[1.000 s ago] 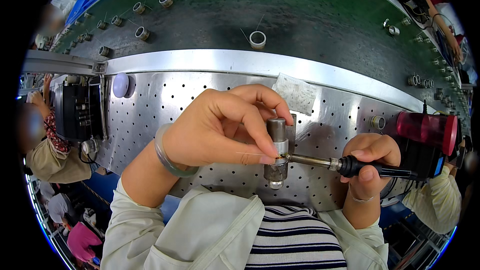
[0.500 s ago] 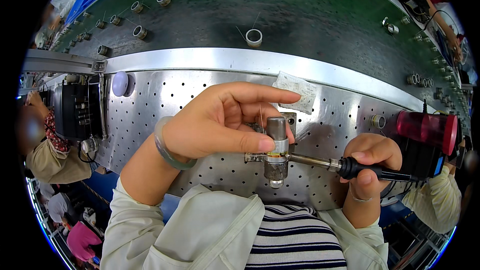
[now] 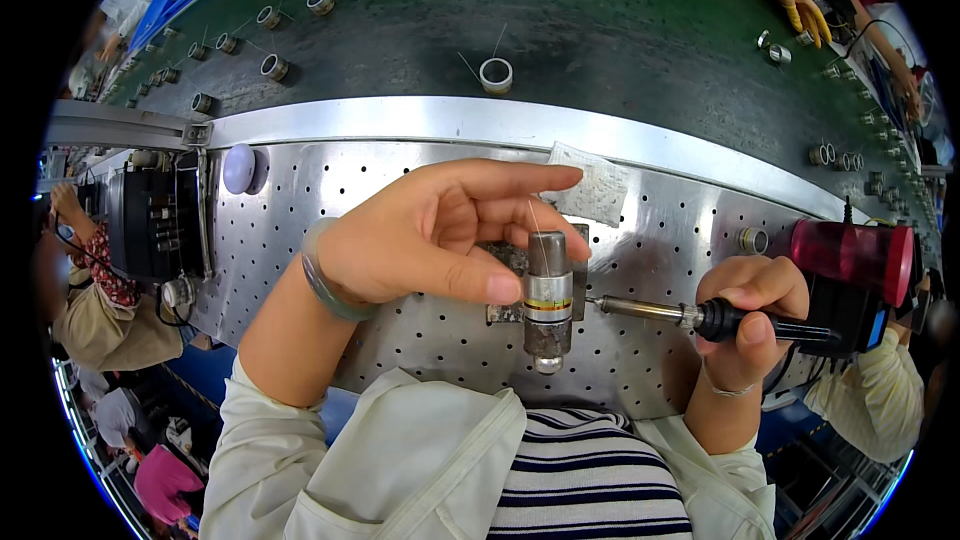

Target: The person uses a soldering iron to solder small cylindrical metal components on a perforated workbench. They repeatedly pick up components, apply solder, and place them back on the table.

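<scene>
A metal cylinder (image 3: 547,250) with a rounded lower end stands on a mount at mid-bench; a silver ring (image 3: 548,290) with a yellow-and-red band and a thin upright wire sits around it. My left hand (image 3: 420,230) surrounds its upper left side. The thumb lies beside the ring, apparently just off it, while the index finger stretches out and other fingers curve behind the cylinder. Closed around the black handle of a soldering iron (image 3: 645,310), my right hand (image 3: 755,310) points the tip leftward. A small gap separates that tip from the ring.
Beyond the perforated metal bench (image 3: 300,240) runs a green conveyor belt (image 3: 400,50) carrying several metal rings with wires. A loose ring (image 3: 754,240), a red cylindrical container (image 3: 850,258), a pale pad (image 3: 590,185) and a lilac knob (image 3: 239,168) surround my hands. A co-worker's yellow-fingered hand (image 3: 795,5) reaches over the belt.
The soldering iron's tip has drawn back rightward from the ring. My left thumb has moved left off the ring. Belt rings have shifted slightly left, and a co-worker's hand has appeared at upper right.
</scene>
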`<state>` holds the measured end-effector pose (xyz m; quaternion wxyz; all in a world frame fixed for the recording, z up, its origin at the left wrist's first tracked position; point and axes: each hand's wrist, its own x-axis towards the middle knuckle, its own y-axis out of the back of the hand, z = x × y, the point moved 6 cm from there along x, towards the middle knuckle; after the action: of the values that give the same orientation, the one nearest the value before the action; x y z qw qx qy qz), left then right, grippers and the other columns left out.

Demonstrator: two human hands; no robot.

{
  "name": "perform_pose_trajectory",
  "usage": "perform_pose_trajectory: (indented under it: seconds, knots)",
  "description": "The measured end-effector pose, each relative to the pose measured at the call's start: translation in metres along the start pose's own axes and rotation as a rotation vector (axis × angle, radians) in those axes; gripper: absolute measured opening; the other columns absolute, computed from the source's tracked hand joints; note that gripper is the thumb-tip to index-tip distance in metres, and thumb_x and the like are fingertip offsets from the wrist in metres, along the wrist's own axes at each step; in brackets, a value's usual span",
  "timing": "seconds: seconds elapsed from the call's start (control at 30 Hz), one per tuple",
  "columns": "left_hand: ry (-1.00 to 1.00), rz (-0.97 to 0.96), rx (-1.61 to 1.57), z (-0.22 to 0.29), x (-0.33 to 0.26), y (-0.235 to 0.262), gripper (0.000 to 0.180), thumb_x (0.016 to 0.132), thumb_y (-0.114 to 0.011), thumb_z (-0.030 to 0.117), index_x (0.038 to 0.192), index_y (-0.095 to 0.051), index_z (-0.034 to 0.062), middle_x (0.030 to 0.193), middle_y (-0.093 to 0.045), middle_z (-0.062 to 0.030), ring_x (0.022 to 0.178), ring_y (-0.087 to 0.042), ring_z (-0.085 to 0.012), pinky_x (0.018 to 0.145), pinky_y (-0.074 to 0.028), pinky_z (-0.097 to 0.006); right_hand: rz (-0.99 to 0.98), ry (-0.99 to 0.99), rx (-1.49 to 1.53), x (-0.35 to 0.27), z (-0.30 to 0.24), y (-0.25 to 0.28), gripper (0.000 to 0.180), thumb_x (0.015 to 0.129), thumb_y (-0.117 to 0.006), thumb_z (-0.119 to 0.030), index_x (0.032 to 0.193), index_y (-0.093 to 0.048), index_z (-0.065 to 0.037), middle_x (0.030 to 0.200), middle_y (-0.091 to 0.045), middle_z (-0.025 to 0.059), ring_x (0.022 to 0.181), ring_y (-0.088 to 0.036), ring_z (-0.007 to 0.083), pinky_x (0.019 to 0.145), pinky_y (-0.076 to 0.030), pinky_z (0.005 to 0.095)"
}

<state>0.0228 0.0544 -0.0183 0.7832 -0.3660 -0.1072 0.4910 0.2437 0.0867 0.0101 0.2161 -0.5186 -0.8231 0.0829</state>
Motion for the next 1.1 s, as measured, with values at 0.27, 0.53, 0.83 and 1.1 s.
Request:
perform_pose_trajectory:
  seconds: [0.27, 0.53, 0.83, 1.1]
  knots:
    - [0.069, 0.077, 0.122, -0.008, -0.0013, 0.0016, 0.077, 0.069, -0.072, -0.006, 0.137, -0.034, -0.0075, 0.1, -0.064, -0.0204, 0.088, -0.065, -0.0173, 0.075, -0.052, -0.021, -0.07, 0.003, -0.019, 0.0007, 0.0055, -0.0089, 0.023, 0.078, -0.072, -0.01, 0.086, -0.056, 0.004, 0.067, -0.06, 0.0122, 0.048, -0.057, 0.0153, 0.045, -0.046, 0.0236]
    - [0.071, 0.058, 0.076, -0.0065, -0.0019, -0.0001, 0.081, 0.07, -0.071, -0.006, 0.139, -0.03, -0.0067, 0.102, -0.063, -0.0218, 0.089, -0.065, -0.0198, 0.077, -0.052, -0.024, -0.033, -0.027, -0.007, -0.0012, 0.0069, -0.0046, 0.023, 0.078, -0.072, -0.01, 0.085, -0.055, 0.004, 0.067, -0.06, 0.0127, 0.048, -0.057, 0.0147, 0.045, -0.048, 0.0235]
    - [0.068, 0.049, 0.079, -0.0069, -0.0007, -0.0004, 0.081, 0.07, -0.071, -0.005, 0.14, -0.029, -0.0062, 0.102, -0.063, -0.0222, 0.09, -0.065, -0.0193, 0.079, -0.051, -0.024, -0.076, -0.014, -0.002, -0.0004, 0.008, -0.005, 0.022, 0.077, -0.072, -0.008, 0.085, -0.055, 0.005, 0.065, -0.06, 0.0125, 0.047, -0.058, 0.0153, 0.044, -0.048, 0.0241]
    - [0.08, 0.092, 0.073, -0.0069, -0.0008, -0.0061, 0.082, 0.069, -0.072, -0.008, 0.139, -0.03, -0.0058, 0.102, -0.063, -0.0217, 0.088, -0.064, -0.0174, 0.078, -0.053, -0.023, -0.12, 0.068, -0.007, 0.0008, 0.0035, -0.006, 0.022, 0.077, -0.071, -0.006, 0.087, -0.056, 0.006, 0.065, -0.06, 0.0139, 0.047, -0.058, 0.0164, 0.044, -0.047, 0.0246]
